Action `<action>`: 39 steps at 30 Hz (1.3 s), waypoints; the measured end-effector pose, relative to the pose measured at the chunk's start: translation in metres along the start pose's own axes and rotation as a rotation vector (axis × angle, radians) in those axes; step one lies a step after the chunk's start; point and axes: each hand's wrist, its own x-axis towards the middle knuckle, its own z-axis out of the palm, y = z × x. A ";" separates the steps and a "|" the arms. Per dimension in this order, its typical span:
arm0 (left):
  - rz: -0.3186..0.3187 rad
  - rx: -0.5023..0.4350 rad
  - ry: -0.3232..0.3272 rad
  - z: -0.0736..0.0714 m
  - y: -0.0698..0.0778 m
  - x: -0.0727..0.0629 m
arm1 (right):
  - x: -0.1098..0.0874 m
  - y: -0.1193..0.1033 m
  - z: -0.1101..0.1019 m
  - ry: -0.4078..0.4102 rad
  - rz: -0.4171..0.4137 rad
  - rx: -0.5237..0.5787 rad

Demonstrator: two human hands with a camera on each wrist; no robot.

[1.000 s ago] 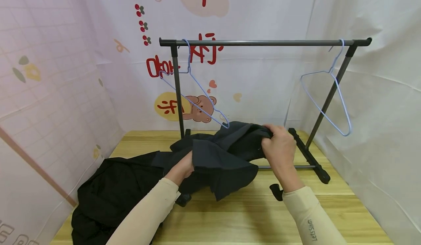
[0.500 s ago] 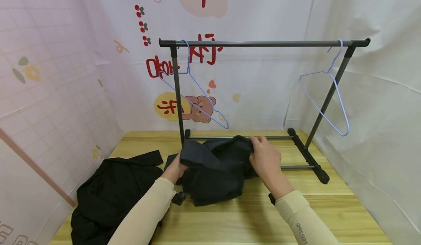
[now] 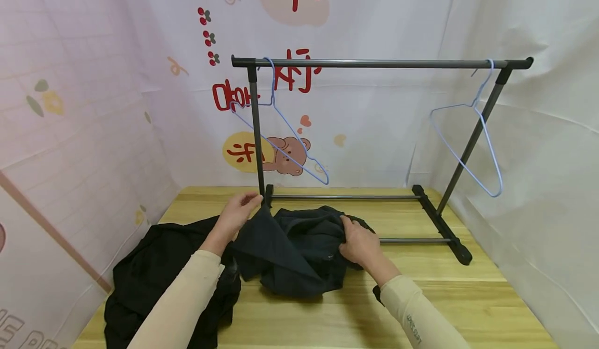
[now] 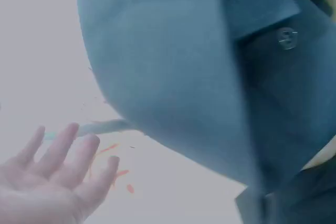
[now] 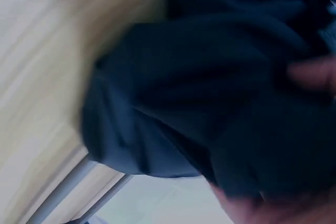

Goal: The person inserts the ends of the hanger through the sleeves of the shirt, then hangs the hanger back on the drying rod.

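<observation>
1. Left hand [image 3: 234, 216] has moved up and leftward; its spread fingers hold nothing.
2. Between the hands, the dark garment [image 3: 299, 258] sits bunched over the worktop [image 3: 468, 307].
3. Right hand [image 3: 362, 242], lower now, pinches the garment, apparently its only remaining hold.

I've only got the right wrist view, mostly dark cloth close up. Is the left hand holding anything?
Observer: No, the left wrist view shows the left hand with fingers spread and no cloth in them.
Operator: Any hangers nearby?
Observer: Two blue hangers on the rack's top bar, one toward each end, neither carrying clothes.
Operator: Is my dark garment the only cloth out?
Observer: No, a heap of black cloth lies beside it, on the person's left.
</observation>
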 end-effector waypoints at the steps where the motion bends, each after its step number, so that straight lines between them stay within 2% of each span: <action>1: 0.046 0.094 -0.020 0.005 0.000 0.002 | 0.000 0.000 -0.004 -0.063 -0.005 0.046; 4: 0.179 0.387 -0.088 0.025 -0.003 0.007 | 0.001 0.000 -0.014 -0.227 -0.013 0.195; 7: 0.223 0.600 -0.130 0.046 -0.007 0.006 | 0.002 0.000 -0.021 -0.279 -0.015 0.281; 10: 0.190 0.792 -0.135 0.059 -0.015 0.005 | 0.003 0.001 -0.020 -0.237 -0.046 0.235; 12: 0.138 0.909 -0.122 0.061 -0.020 0.005 | 0.003 0.002 -0.016 -0.210 -0.038 0.200; 16: 0.008 1.050 -0.106 0.059 -0.027 0.006 | 0.001 0.003 -0.010 -0.219 0.001 0.207; 19: -0.051 1.077 -0.096 0.058 -0.028 0.006 | 0.001 0.002 -0.008 -0.231 0.013 0.234; 22: -0.040 1.080 -0.038 0.059 -0.027 0.006 | 0.001 0.000 -0.007 -0.236 -0.003 0.236; 25: 0.035 1.061 0.078 0.061 -0.024 0.007 | 0.001 0.000 -0.006 -0.237 -0.027 0.202; 27: 0.108 1.046 0.160 0.062 -0.021 0.009 | 0.002 0.001 -0.006 -0.215 -0.062 0.142; 31: 0.218 0.982 0.252 0.063 -0.013 0.012 | 0.004 0.002 -0.009 -0.089 -0.115 0.017; 35: 0.237 0.904 0.256 0.062 -0.005 0.012 | 0.005 -0.001 -0.014 0.056 -0.113 -0.037; 39: 0.207 0.796 0.218 0.063 0.002 0.012 | 0.008 -0.006 -0.021 0.113 -0.050 -0.001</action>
